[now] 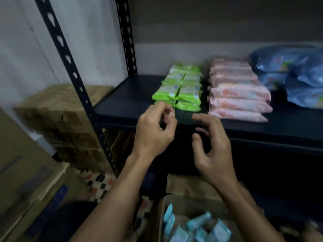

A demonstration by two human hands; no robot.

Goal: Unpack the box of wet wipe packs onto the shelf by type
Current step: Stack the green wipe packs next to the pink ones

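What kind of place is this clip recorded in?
Probably a stockroom or shop storage area: a black metal rack shelf holds green packs, pink packs and blue packs grouped by colour, stacked cardboard cartons stand beside it, and an open box sits below.

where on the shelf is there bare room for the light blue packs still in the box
The widest bare patch of the shelf lies between the left upright post and the green packs. Only thin strips run between green, pink packs and blue bags. The right side is crowded.
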